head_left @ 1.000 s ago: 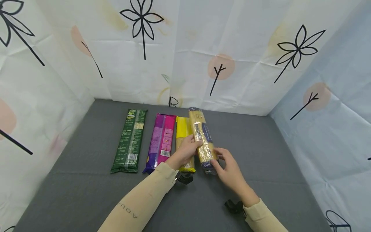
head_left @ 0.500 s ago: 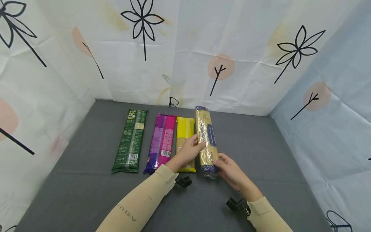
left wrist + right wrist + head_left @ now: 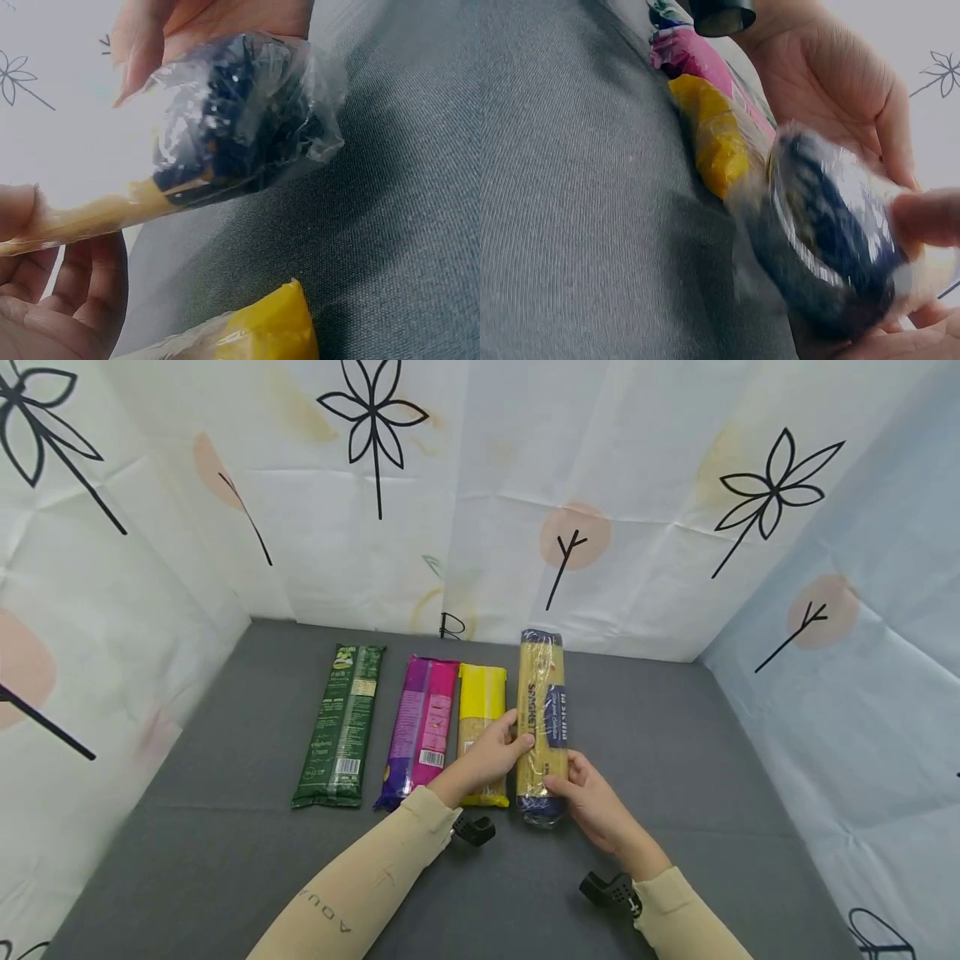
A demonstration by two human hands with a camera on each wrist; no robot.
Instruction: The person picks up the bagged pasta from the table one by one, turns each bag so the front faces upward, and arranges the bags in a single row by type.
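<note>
A spaghetti packet [image 3: 542,693], clear with dark blue ends and a blue label, is held by both hands just above the table. My left hand [image 3: 487,758] grips its left edge near the middle, thumb on top. Lower down, my right hand [image 3: 600,806] pinches the right edge, its thumb lying over the front. In the left wrist view the crinkled blue end [image 3: 247,120] hangs over the cloth, with a shadow beneath. To the left lies a yellow packet [image 3: 482,693], partly covered by my left hand.
A purple and pink packet [image 3: 420,718] and a dark green packet [image 3: 339,727] lie further left, roughly side by side. The grey cloth-covered table [image 3: 675,743] ends at white patterned curtains [image 3: 495,527] at the back and sides.
The spaghetti packet has moved right, off the yellow packet, and turned from leaning left to nearly straight, its printed front now facing up. Both hands have kept hold of it.
</note>
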